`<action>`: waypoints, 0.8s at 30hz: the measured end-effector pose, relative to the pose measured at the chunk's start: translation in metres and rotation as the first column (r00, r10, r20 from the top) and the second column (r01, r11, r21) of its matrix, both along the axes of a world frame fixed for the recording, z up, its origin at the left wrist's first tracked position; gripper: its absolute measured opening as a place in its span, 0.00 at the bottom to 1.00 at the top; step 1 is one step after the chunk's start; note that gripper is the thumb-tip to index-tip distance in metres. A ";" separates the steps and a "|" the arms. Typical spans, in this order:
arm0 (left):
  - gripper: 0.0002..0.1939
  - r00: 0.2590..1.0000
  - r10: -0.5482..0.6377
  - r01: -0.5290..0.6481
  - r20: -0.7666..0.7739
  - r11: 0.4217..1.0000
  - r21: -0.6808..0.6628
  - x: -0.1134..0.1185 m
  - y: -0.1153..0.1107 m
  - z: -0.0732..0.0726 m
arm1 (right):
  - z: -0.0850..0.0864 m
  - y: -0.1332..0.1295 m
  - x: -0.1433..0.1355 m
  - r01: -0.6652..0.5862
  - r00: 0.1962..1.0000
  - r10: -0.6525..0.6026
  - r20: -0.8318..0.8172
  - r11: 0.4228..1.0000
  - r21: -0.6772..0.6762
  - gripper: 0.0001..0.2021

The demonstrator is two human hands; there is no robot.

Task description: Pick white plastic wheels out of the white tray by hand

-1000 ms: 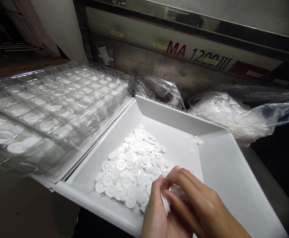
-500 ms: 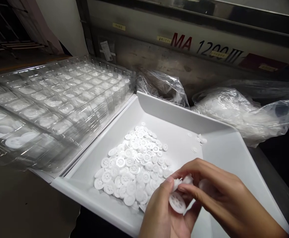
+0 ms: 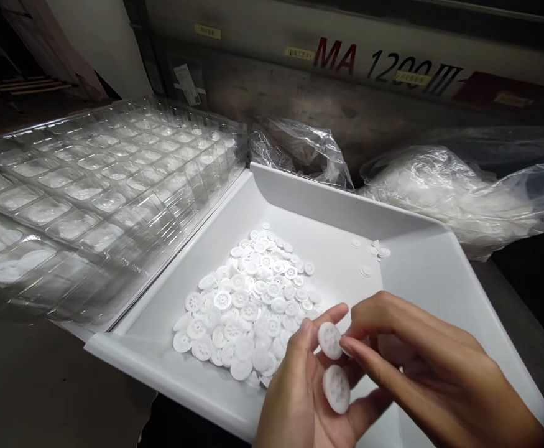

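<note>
My left hand [image 3: 299,392] is cupped palm-up over the near right part of the white tray [image 3: 197,233], with a white gear [image 3: 336,389] resting in it against the fingers. The thumb and fingertips of my right hand [image 3: 406,354] pinch another white gear [image 3: 330,340] by its edge, just above the first one. Something white shows partly inside the curled fingers of my right hand, mostly hidden. A pile of small white gears [image 3: 248,305] fills the left part of the tray, and a few loose ones [image 3: 375,249] lie near its far right wall.
Stacked clear compartment trays [image 3: 89,186] holding white parts stand at the left. Behind the white tray lie a crumpled clear bag [image 3: 309,149] and a plastic bag of white parts [image 3: 444,193]. A machine panel [image 3: 253,81] crosses the back.
My hands have moved slightly apart. A gear pinched in my right fingertips now shows face-on above the one in my left hand. The whole view has shifted a little.
</note>
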State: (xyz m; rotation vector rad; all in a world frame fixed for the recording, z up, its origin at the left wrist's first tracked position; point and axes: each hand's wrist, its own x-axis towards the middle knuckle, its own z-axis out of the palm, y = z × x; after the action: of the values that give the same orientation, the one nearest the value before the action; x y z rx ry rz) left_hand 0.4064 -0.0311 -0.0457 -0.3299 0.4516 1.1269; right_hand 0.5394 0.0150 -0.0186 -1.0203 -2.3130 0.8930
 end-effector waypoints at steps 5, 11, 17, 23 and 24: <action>0.17 0.999 -0.040 0.039 0.004 0.996 0.083 0.000 -0.003 -0.007 | -0.003 -0.002 0.001 -0.038 0.995 0.041 -0.091 0.999 0.038 0.04; 0.18 0.999 -0.036 0.035 0.023 0.999 0.030 -0.002 -0.002 -0.005 | -0.002 -0.005 0.003 -0.032 0.997 0.032 -0.068 0.999 0.013 0.06; 0.19 0.999 -0.052 0.052 -0.008 0.999 -0.007 -0.002 -0.002 0.000 | 0.003 -0.010 0.002 0.010 0.999 -0.014 -0.043 0.996 -0.086 0.11; 0.19 0.997 -0.073 0.073 0.006 0.997 0.002 -0.003 -0.001 0.000 | 0.009 -0.015 0.000 0.081 0.986 -0.109 -0.125 0.974 -0.212 0.14; 0.19 0.997 -0.082 0.082 0.009 0.996 0.020 -0.003 -0.001 -0.001 | 0.009 -0.015 0.000 0.093 0.983 -0.126 -0.131 0.968 -0.231 0.13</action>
State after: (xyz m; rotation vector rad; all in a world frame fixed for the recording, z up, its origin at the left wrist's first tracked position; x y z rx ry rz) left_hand 0.4033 -0.0320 -0.0463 -0.2972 0.4416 1.0490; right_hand 0.5389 -0.0001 -0.0091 -1.1232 -2.0481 1.1625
